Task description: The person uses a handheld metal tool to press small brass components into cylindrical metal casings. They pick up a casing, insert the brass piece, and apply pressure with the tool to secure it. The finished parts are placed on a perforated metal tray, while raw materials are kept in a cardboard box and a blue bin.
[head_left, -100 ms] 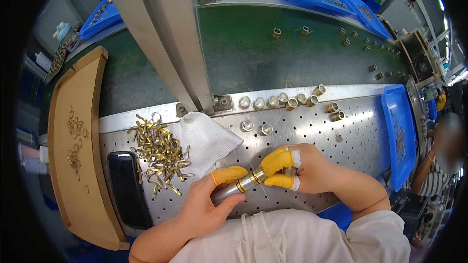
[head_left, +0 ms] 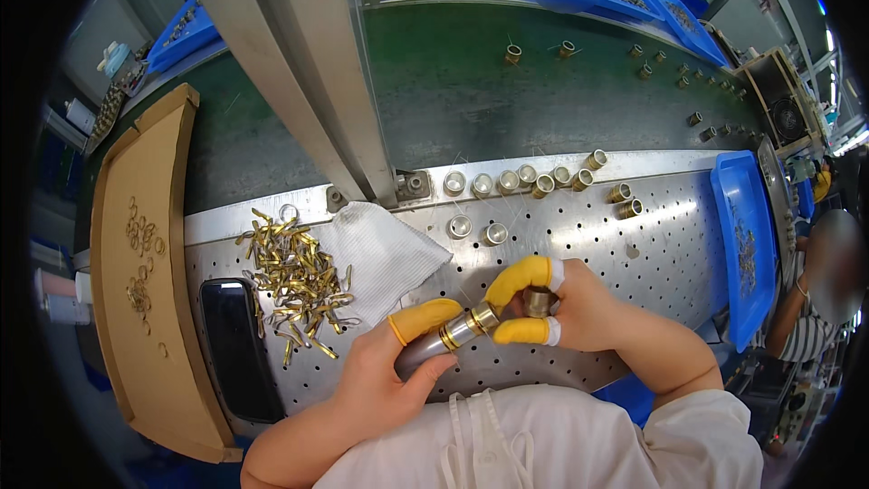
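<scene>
My left hand, with a yellow finger cot on its index finger, grips a silver metal rod banded with gold-coloured rings. The rod points up and to the right. At its far end, the yellow-cotted fingertips of my right hand are closed in by the brass-coloured tip. A short metal sleeve sits inside the curl of the right hand's fingers, near the palm. Above the hands, several similar short sleeves stand on the perforated metal worktop, some with thin wires sticking out.
Left of my hands lie a white cloth, a heap of brass-coloured clips, a black phone and a cardboard tray holding small rings. A metal post rises beside the green belt. A blue tray and another person are at right.
My right fingers have drawn slightly back along the rod's end and spread a little. The sleeve in my right hand shows more fully. My left hand keeps its grip.
</scene>
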### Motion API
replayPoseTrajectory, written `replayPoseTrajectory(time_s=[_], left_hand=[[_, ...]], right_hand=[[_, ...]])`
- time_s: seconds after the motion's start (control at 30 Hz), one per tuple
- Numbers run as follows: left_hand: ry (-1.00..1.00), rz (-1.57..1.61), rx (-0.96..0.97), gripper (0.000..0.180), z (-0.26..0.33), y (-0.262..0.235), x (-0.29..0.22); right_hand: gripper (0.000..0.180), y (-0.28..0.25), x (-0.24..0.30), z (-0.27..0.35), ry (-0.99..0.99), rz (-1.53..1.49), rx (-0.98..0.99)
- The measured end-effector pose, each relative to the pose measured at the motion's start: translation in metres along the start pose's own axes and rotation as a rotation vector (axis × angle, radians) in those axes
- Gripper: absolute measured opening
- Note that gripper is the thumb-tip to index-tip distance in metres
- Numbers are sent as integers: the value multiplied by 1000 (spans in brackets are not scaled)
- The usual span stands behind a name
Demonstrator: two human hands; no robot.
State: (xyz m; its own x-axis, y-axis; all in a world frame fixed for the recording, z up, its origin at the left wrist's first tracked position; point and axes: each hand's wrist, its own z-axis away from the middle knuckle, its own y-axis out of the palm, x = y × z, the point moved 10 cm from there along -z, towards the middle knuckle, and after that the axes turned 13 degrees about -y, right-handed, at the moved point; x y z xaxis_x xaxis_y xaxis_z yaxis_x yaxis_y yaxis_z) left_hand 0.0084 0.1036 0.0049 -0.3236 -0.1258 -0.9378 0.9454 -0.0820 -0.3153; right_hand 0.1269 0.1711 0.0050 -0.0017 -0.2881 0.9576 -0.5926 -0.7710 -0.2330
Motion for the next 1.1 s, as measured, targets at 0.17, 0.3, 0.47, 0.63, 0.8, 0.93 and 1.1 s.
replayPoseTrajectory(time_s=[0.17, 0.3, 0.47, 0.63, 0.8, 0.93, 1.1], left_hand=[[141, -132, -105, 36, 4, -4, -15], [228, -236, -146, 36, 6, -3, -22], [173, -210, -108, 35, 4, -3, -17], [122, -130, -73, 35, 2, -3, -12], [181, -190, -62, 35, 3, 0, -13], [197, -185, -68, 35, 4, 2, -16], [207, -140, -94, 40, 5, 5, -16]], right_hand=[[24, 6, -34, 8, 202, -505, -79], [21, 12, -41, 11, 327, -377, -26], [24, 5, -16, 3, 155, -140, -7], [33, -1, 4, -3, -127, 1, -31], [32, 4, -13, 5, 118, -1, 21], [30, 14, -14, 6, 73, -65, 56], [32, 19, -4, 1, -85, 6, 55]])
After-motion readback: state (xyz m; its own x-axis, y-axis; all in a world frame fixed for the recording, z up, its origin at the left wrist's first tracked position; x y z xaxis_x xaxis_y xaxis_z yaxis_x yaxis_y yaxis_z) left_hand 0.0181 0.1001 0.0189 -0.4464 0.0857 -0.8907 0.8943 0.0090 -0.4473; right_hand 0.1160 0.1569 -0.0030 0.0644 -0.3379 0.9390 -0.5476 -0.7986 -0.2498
